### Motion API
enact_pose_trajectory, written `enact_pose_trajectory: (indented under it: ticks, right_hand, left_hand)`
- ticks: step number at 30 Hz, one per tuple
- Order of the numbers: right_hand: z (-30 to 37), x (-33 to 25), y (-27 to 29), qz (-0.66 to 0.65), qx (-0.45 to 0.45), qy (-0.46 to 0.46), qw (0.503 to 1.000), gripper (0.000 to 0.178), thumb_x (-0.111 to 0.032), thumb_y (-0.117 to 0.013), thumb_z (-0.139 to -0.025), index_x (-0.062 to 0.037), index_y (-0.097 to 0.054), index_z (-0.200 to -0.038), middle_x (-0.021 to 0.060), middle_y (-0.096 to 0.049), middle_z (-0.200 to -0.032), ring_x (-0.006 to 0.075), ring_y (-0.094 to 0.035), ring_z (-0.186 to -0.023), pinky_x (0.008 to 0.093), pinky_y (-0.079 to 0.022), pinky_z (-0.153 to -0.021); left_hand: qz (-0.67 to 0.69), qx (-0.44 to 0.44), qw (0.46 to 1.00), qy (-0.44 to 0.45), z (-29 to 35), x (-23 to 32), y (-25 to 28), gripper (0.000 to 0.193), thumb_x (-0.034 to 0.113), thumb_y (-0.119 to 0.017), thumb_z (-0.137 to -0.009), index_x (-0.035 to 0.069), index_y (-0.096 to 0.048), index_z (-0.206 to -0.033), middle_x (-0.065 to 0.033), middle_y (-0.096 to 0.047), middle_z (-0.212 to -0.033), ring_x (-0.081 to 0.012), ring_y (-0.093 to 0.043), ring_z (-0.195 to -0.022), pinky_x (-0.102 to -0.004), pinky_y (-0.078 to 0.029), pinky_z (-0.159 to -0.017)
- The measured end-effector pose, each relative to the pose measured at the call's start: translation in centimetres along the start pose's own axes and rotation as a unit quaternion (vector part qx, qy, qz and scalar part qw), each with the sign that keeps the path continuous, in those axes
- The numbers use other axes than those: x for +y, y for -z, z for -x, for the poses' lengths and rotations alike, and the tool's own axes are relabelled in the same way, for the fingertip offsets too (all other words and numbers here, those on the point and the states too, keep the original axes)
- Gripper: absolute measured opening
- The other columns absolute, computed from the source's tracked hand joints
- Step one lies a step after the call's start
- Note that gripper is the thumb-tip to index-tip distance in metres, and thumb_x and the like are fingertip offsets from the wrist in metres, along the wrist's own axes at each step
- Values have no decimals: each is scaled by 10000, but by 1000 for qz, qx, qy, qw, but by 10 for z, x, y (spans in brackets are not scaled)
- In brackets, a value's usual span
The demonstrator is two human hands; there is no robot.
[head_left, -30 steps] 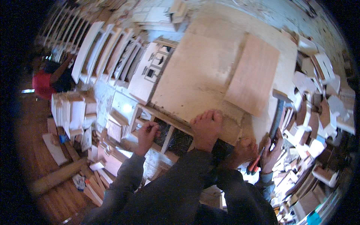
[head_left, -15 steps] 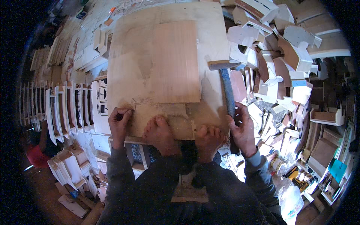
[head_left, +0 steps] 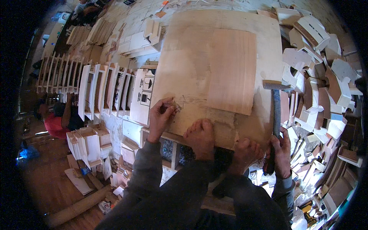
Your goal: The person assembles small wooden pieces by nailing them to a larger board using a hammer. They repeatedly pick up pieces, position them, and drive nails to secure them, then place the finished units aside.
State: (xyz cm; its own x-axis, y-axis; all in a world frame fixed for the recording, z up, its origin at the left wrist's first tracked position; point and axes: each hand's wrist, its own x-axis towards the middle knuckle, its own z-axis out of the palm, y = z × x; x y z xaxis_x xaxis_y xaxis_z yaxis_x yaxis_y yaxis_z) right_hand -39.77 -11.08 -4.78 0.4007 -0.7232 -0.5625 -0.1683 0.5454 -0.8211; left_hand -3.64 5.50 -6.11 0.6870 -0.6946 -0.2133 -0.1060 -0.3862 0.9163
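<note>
A large plywood board (head_left: pixel 184 65) lies in front of me, with a thinner reddish wood sheet (head_left: pixel 232 73) flat on top. My left hand (head_left: pixel 161 117) rests at the board's near left part, thumb and fingers pinched together. What they pinch is too small to make out. Beside those fingertips lie a few thin dark nails (head_left: pixel 183 100). Along the board's right edge is a hammer (head_left: pixel 276 109) with a blue-wrapped handle, its head pointing away from me. My right hand (head_left: pixel 281 153) closes around the lower part of that handle. My bare feet (head_left: pixel 201 134) stand on the near edge.
Curved wooden parts (head_left: pixel 306 61) pile up at the right. On the left stand slatted wooden frames (head_left: pixel 101 90), a printed carton (head_left: pixel 141 96) and stacked wooden boxes (head_left: pixel 90 145). A person in red (head_left: pixel 57 124) sits at far left; another person (head_left: pixel 86 9) is at upper left.
My view has swung left, so the board, hammer and both hands appear farther right. My left hand stays pinched by the nails, and my right hand stays at the hammer handle.
</note>
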Motion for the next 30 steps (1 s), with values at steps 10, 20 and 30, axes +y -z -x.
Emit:
enact_pose_trajectory:
  ticks: [10,20,30]
  right_hand:
    - [18,17,-3,130,56,101,985,324,-98,-496,-943,-18,-423,-1249,150,-612,-968,171,-574,-830,301,-483,-731]
    - [26,28,3,141,66,0,988,341,-104,-528,-893,5,-475,-1212,189,-623,-925,283,-606,-749,411,-487,-728]
    - [54,11,-5,181,84,84,976,402,-115,-510,-918,-15,-388,-1288,75,-550,-811,106,-495,-599,231,-402,-527]
  left_hand:
    - [19,53,997,-51,3,19,-20,155,130,-589,-917,-2,-636,-983,-72,-663,-903,-138,-614,-822,-264,-503,-757]
    - [149,-64,986,-42,1,68,-95,157,28,-662,-834,4,-645,-988,-58,-647,-850,-123,-600,-763,-250,-488,-707]
    - [-121,-168,917,-341,-15,83,-156,165,44,-670,-781,45,-670,-946,-98,-659,-871,-209,-626,-811,-293,-497,-723]
